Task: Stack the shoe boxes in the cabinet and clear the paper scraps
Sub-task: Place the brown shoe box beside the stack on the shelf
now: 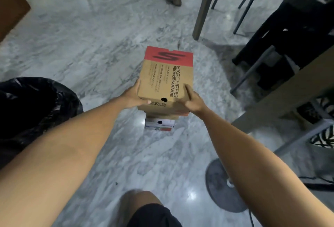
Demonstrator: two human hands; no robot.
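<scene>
the brown shoe box (167,78), printed with a brand name and a red end panel, sits on top of a short stack on the marble floor (75,45). under it a second brown box (162,115) shows only its near edge, and a white box (159,124) lies at the bottom, touching the floor. the stack is not square: the top box overhangs the lower ones toward the right.

the left hand (134,97) grips the near left corner of the top box, thumb across the front face. the right hand (194,99) grips the near right corner, one finger laid up along the lid. both grips are clenched on the same box.

judgement: the step in hand is lifting or carrying the boxes toward the cabinet. it is done well by holding lower, under the base, so the lid does not come away, and by squaring the stack before taking more than one box.

a black bin bag (34,107) stands to the left, a round stand base (222,185) to the right near a bench leg (206,6).

not verifiable: the cabinet is not clearly in view; a brown panel at the upper left is cut off. no paper scraps can be made out. the fingers under the box are hidden. whether the boxes are full cannot be told.
</scene>
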